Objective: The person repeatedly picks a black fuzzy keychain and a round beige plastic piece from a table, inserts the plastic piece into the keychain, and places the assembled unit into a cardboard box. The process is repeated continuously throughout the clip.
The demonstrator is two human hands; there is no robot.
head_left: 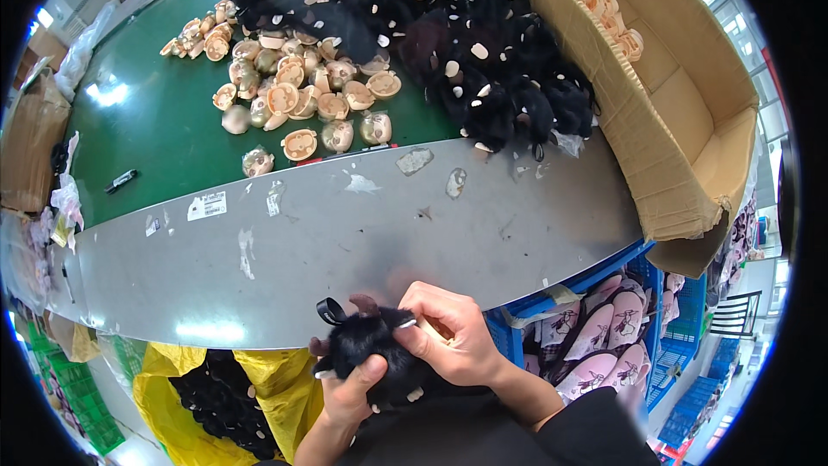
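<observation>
A black furry plush toy point(379, 345) with brown horns and a black ribbon loop is held in front of me, past the near edge of the table. My left hand point(349, 393) is closed round its lower left side, thumb on the fur. My right hand point(457, 336) pinches the toy's right side at a small pale-tipped ear. A bit of tan shows between those fingers, too hidden to name. The toy's underside and part of its front cannot be seen.
Tan moulded doll-face pieces point(300, 145) and a heap of black plush toys point(483, 78) lie on the green mat point(129, 134). A cardboard box point(621, 121) stands at the right. Below are a yellow bag point(159, 384) of black plush and blue crates point(509, 336) of pink slippers.
</observation>
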